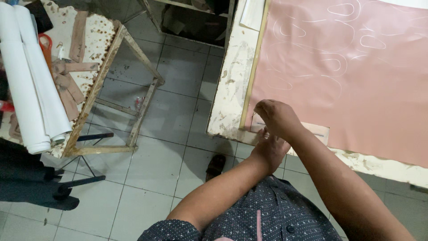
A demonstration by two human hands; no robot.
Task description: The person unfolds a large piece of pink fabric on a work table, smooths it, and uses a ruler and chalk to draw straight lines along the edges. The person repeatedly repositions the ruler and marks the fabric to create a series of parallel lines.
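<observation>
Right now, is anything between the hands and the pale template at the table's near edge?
Nothing visible. The right hand rests on the pale template atop the pink sheet, and the left hand meets it at the table edge.

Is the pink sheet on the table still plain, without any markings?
No. The pink sheet carries many white looping outlines drawn across it, on the worn table.
</observation>
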